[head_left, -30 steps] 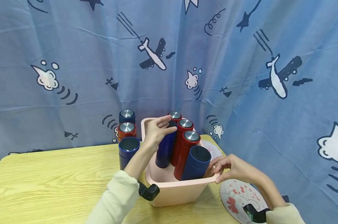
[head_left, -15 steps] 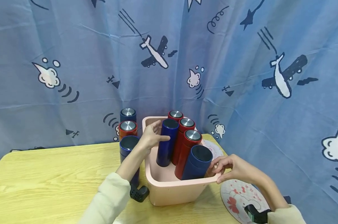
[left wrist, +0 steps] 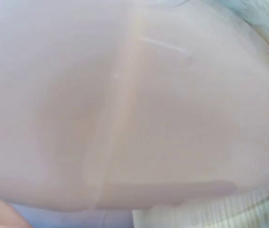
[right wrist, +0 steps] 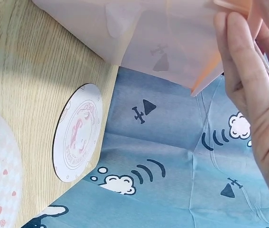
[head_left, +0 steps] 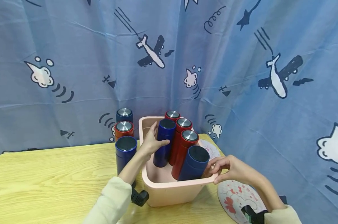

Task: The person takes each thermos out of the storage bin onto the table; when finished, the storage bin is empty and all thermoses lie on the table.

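A pink plastic bin (head_left: 180, 185) holds several thermos bottles standing on end. Among them are a glossy blue thermos (head_left: 164, 152), a red thermos (head_left: 183, 152) and a dark blue thermos (head_left: 194, 165) leaning at the near right corner. My left hand (head_left: 149, 144) reaches over the bin's left rim beside the glossy blue thermos, thumb across its front and fingers extended along its left side; firm contact cannot be told. With my right hand (head_left: 230, 169) I grip the bin's right rim near the front corner. The left wrist view is filled by the blurred bin wall (left wrist: 181, 118).
Left of the bin, a blue thermos (head_left: 126, 155), an orange-red thermos (head_left: 124, 128) and another blue thermos (head_left: 124, 115) stand in a row on the wooden table (head_left: 51, 180). Round patterned mats (head_left: 239, 199) lie at the right. A blue printed curtain (head_left: 82, 62) hangs behind.
My left hand has come down and left from the top of the glossy blue thermos to its side. The bottles and my right hand on the rim stay put.
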Tool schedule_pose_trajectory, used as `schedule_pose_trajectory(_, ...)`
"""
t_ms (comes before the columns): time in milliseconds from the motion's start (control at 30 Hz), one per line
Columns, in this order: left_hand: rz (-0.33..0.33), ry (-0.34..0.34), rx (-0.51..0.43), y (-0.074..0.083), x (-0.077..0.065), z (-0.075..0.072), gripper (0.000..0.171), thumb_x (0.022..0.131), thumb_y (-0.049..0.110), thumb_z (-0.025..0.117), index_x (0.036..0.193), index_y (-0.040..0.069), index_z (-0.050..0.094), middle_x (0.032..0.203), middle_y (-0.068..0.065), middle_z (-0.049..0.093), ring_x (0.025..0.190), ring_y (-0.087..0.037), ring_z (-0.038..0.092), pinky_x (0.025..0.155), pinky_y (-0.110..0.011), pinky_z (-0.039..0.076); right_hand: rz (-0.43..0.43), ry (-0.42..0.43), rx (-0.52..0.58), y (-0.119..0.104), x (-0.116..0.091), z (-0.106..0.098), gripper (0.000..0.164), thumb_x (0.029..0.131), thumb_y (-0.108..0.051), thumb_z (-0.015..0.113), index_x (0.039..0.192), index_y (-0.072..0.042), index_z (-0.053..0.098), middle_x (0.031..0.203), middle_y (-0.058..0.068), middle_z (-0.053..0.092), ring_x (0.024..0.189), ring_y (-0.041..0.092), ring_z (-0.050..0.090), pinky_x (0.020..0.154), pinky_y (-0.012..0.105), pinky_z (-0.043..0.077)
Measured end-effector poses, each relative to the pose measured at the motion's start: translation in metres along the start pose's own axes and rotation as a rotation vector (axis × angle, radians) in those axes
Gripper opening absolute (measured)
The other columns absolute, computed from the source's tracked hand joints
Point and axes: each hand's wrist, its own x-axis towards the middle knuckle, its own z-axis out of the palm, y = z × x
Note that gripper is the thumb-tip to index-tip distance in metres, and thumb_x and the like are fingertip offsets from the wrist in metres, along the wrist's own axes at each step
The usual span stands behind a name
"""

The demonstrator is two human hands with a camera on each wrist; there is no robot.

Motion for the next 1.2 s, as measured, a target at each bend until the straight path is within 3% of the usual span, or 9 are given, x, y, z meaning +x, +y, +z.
schedule_pose_trajectory(167, 0.03, 0.013, -0.022, -0.0027, 0.0022, -0.0012, 0.086, 0.084, -0.003, 0.067, 0.152, 0.003, 0.014, 0.158, -0.017, 0.015, 0.145, -0.03, 0.013, 0.117, -0.044, 0.015, -0.005, 0.001, -0.008, -0.0004, 0.0008, 0.001, 0.016, 0.078, -0.009, 0.078, 0.089, 0.0, 0.071, 0.103, 0.02, 0.065, 0.096, 0.008, 0.061, 0.069, 0.028, 0.056)
schedule_pose_trajectory(367, 0.063, 0.058, -0.067, -0.0057, 0.0029, -0.0015, 0.081, 0.083, -0.007, 0.068, 0.149, 0.0, 0.021, 0.153, -0.02, 0.026, 0.143, -0.031, 0.022, 0.116, -0.039, 0.021, -0.025, -0.008, 0.008, -0.001, 0.0019, 0.0021, 0.016, 0.078, -0.008, 0.078, 0.09, 0.0, 0.071, 0.103, 0.022, 0.065, 0.097, 0.009, 0.061, 0.071, 0.028, 0.056)
schedule_pose_trajectory(567, 0.085, 0.122, -0.02, -0.0048, 0.0023, -0.0014, 0.074, 0.082, -0.002, 0.071, 0.146, -0.002, 0.033, 0.141, -0.022, 0.042, 0.133, -0.037, 0.038, 0.112, -0.046, 0.03, -0.041, -0.011, 0.008, -0.0016, 0.0035, 0.0028, 0.014, 0.078, -0.007, 0.077, 0.088, 0.0, 0.07, 0.101, 0.023, 0.065, 0.096, 0.01, 0.061, 0.071, 0.026, 0.056)
schedule_pose_trajectory(700, 0.083, 0.173, 0.014, -0.0044, 0.0027, -0.0004, 0.065, 0.081, 0.003, 0.074, 0.138, -0.002, 0.043, 0.138, -0.021, 0.047, 0.133, -0.034, 0.039, 0.112, -0.048, 0.028, -0.036, -0.009, 0.003, -0.0006, 0.003, 0.002, 0.013, 0.077, -0.008, 0.078, 0.087, -0.002, 0.07, 0.1, 0.022, 0.065, 0.095, 0.011, 0.061, 0.071, 0.026, 0.056)
schedule_pose_trajectory(833, 0.085, 0.176, -0.009, -0.0054, 0.0041, 0.0012, 0.065, 0.081, 0.002, 0.074, 0.136, -0.003, 0.04, 0.141, -0.022, 0.045, 0.136, -0.033, 0.035, 0.114, -0.043, 0.026, -0.027, -0.008, -0.004, 0.0008, 0.0019, 0.0011, 0.014, 0.077, -0.009, 0.078, 0.088, -0.002, 0.07, 0.101, 0.021, 0.065, 0.095, 0.011, 0.062, 0.071, 0.027, 0.056)
schedule_pose_trajectory(967, 0.105, 0.176, 0.025, -0.0056, 0.0044, 0.0006, 0.073, 0.081, 0.002, 0.074, 0.143, -0.002, 0.036, 0.139, -0.024, 0.046, 0.13, -0.036, 0.043, 0.11, -0.044, 0.033, -0.025, -0.006, -0.007, 0.0015, 0.0013, 0.0006, 0.017, 0.077, -0.009, 0.078, 0.088, 0.001, 0.07, 0.101, 0.021, 0.065, 0.096, 0.01, 0.062, 0.071, 0.027, 0.056)
schedule_pose_trajectory(1067, 0.112, 0.182, 0.065, -0.0048, 0.0049, 0.0, 0.072, 0.08, 0.003, 0.076, 0.143, -0.001, 0.041, 0.134, -0.022, 0.053, 0.124, -0.036, 0.05, 0.106, -0.044, 0.038, -0.026, -0.007, -0.004, 0.0016, 0.0012, 0.0006, 0.017, 0.077, -0.009, 0.078, 0.088, 0.001, 0.07, 0.101, 0.021, 0.065, 0.096, 0.011, 0.062, 0.071, 0.027, 0.056)
schedule_pose_trajectory(1200, 0.115, 0.179, 0.044, -0.0025, 0.0049, 0.0024, 0.065, 0.077, -0.001, 0.078, 0.136, -0.003, 0.05, 0.128, -0.02, 0.059, 0.122, -0.032, 0.054, 0.104, -0.041, 0.041, -0.025, -0.008, -0.001, 0.002, 0.0004, 0.0003, 0.017, 0.077, -0.009, 0.078, 0.089, 0.002, 0.07, 0.101, 0.021, 0.065, 0.096, 0.011, 0.062, 0.072, 0.027, 0.056)
